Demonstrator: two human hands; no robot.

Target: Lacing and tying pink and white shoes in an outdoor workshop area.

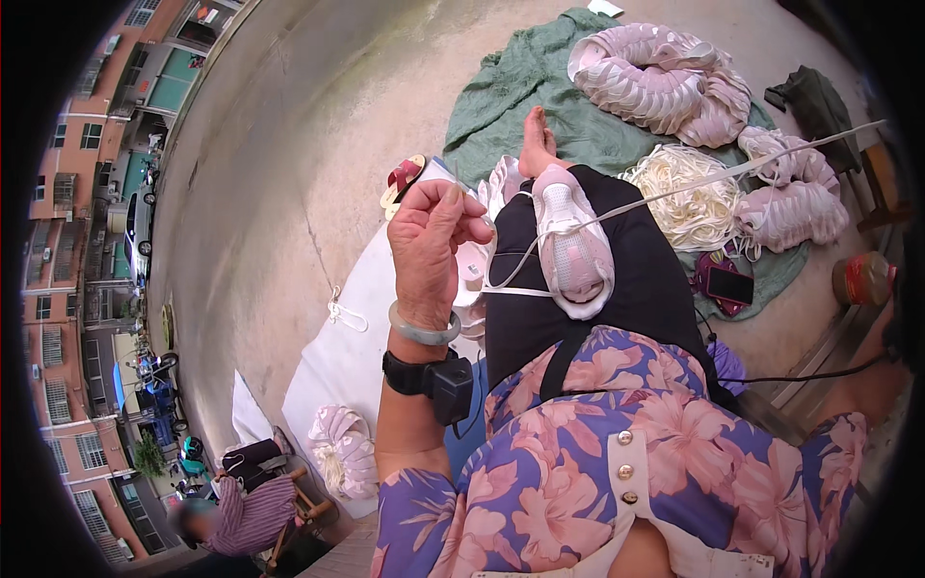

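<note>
A white and pink shoe upper (575, 246) rests on my lap over black trousers. A white shoelace (713, 178) runs from it, stretched straight toward the upper right until it leaves the picture. Another stretch of lace loops beside the upper's left edge. Left of the upper, my left hand (431, 241) is raised with thumb and fingers pinched together. A thin, needle-like tip (457, 171) shows above those fingers; what they hold is mostly hidden. My right forearm (860, 385) shows at the right rim, but its hand is out of sight.
On a green cloth (501, 91) lie bundled shoe uppers (665, 82), a heap of white laces (679, 193) and a phone (727, 286). A jar (862, 279) stands at the right. More uppers (342, 448) lie on a white sheet (328, 371). Another person (255, 511) sits lower left.
</note>
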